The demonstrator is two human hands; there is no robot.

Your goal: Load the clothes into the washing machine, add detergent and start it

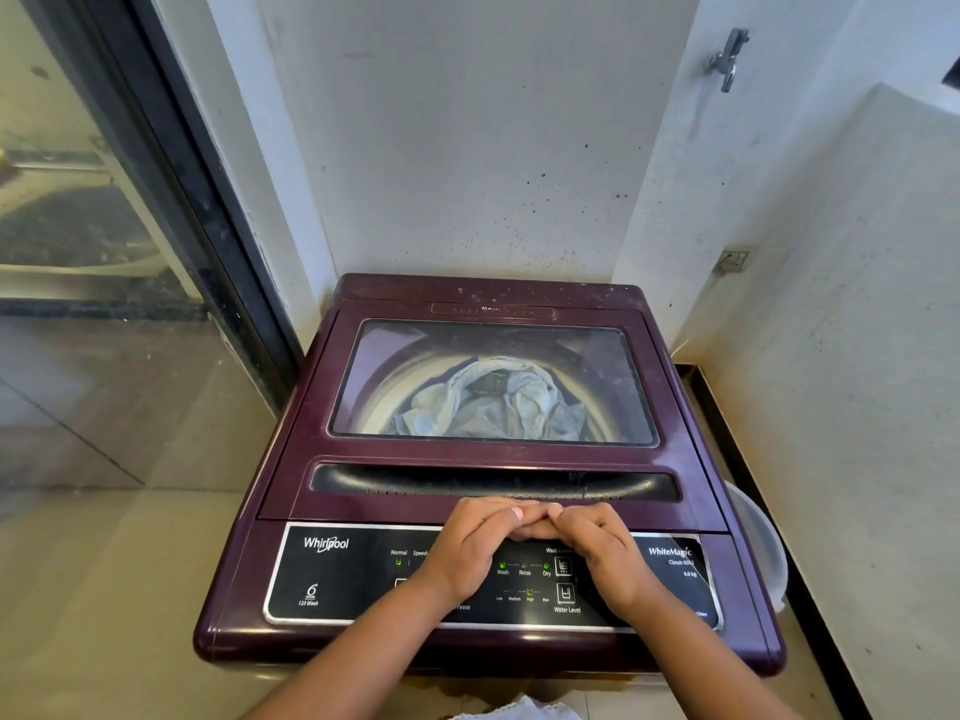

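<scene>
A maroon top-load washing machine (291,491) stands in a corner with its glass lid (395,356) closed. Through the glass I see pale blue-grey clothes (498,402) lying in the drum. Green lights glow on the black control panel (332,574) at the front. My left hand (470,545) and my right hand (605,556) rest side by side on the panel's upper edge, just below the lid's handle recess (415,483). Both have their fingers curled under, fingertips touching each other, and hold nothing.
White walls close in behind and to the right of the machine. A glass sliding door with a dark frame (208,210) runs along the left. A pale plastic tub (763,543) sits between machine and right wall. White cloth (524,711) shows at the bottom edge.
</scene>
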